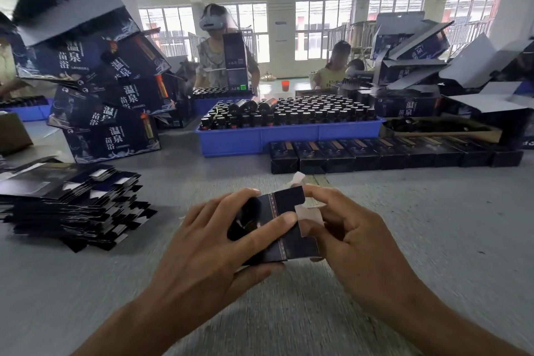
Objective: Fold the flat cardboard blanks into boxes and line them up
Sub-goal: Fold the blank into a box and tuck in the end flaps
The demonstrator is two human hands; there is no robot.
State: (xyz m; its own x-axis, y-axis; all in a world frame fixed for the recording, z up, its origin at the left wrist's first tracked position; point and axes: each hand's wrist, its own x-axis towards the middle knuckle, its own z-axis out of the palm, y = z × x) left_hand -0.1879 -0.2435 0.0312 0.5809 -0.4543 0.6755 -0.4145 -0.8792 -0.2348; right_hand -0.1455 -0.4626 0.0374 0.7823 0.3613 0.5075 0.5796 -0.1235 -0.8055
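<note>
A small dark cardboard box [284, 240] is held above the grey table between both hands. My left hand [219, 243] grips its left side, thumb underneath and fingers over the top. My right hand [355, 240] pinches the pale end flaps at its right end. A thick stack of flat dark blanks [72, 202] lies on the table at the left. A row of folded dark boxes [390, 153] stands side by side behind my hands, in front of the blue tray.
A blue tray [289, 136] full of dark bottles sits mid-table. Large dark printed cartons [109, 95] pile up at the left, and more opened cartons [433, 72] at the right. Two people stand and sit across the table.
</note>
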